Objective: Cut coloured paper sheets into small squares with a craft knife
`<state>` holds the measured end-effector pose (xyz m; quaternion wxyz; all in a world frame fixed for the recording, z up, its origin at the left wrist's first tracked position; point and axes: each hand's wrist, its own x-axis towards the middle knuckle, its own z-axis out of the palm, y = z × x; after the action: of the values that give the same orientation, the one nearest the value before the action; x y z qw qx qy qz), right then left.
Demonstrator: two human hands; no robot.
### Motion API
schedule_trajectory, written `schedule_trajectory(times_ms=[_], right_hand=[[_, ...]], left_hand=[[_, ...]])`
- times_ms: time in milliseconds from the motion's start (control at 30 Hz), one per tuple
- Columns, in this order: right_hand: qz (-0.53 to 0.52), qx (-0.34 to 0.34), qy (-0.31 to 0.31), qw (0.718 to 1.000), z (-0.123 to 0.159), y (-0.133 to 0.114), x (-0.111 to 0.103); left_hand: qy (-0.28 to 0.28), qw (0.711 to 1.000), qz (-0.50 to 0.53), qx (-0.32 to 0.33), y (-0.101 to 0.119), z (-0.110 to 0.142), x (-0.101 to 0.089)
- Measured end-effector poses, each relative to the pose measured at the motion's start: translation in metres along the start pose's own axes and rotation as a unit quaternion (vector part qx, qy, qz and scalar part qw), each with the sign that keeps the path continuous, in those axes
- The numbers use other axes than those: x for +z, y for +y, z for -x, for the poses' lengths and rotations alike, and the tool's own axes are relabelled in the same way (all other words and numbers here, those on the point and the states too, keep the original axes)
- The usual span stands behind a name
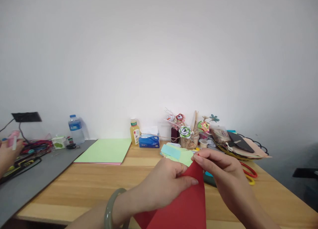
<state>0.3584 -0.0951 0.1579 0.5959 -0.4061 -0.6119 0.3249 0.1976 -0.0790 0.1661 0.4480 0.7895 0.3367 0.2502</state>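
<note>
A sheet of red paper (pixel 185 209) is held up in front of me, folded, with its narrow upper corner pointing away. My left hand (pixel 166 184) grips it from the left, thumb lying on the near face and the fingers behind. At the top corner, my right hand (pixel 221 172) pinches the paper between thumb and fingertips. The lower part of the sheet runs out of the bottom of the view. Just beyond my hands lie pale green and light blue paper pieces (pixel 171 151).
A stack of green paper (pixel 106 149) lies left of a juice bottle (pixel 134 132) and a blue tissue pack (pixel 149 141). Paper flowers (pixel 185 132) stand at the back. Scissors with red handles (pixel 249 171) lie right. Another person's hand (pixel 8 152) holds something pink at far left.
</note>
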Motion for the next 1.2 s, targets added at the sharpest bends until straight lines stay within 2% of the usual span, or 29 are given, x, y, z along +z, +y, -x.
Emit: schedule_trajectory(times_ms=[133, 267, 467, 667, 867, 1000, 1100, 1200], right_hand=[[0.038, -0.035, 0.031, 0.998, 0.0, 0.002, -0.007], [0.042, -0.055, 0.056, 0.996, 0.002, 0.0, -0.012], [0.086, -0.043, 0.004, 0.995, 0.005, -0.008, -0.007], [0.09, -0.036, -0.012, 0.995, 0.003, -0.008, -0.012], [0.061, -0.033, -0.001, 0.998, 0.005, -0.005, -0.013], [0.061, -0.007, -0.003, 0.998, 0.005, 0.0, -0.014], [0.053, 0.004, 0.029, 0.998, 0.005, 0.003, -0.015], [0.056, -0.017, 0.044, 0.997, 0.005, 0.003, -0.014]], left_hand=[[0.004, 1.0, 0.0, -0.024, -0.001, 0.001, 0.001], [0.007, 1.0, 0.0, -0.02, 0.0, 0.002, 0.002], [0.014, 1.0, -0.009, 0.001, 0.0, 0.002, 0.003], [0.014, 1.0, -0.014, 0.02, -0.001, 0.003, 0.003], [0.01, 1.0, -0.018, 0.023, 0.002, 0.003, 0.004], [0.001, 1.0, -0.013, 0.009, 0.001, 0.002, 0.004], [0.005, 1.0, -0.014, -0.002, 0.001, 0.002, 0.004], [0.003, 1.0, -0.004, -0.008, 0.001, 0.002, 0.004]])
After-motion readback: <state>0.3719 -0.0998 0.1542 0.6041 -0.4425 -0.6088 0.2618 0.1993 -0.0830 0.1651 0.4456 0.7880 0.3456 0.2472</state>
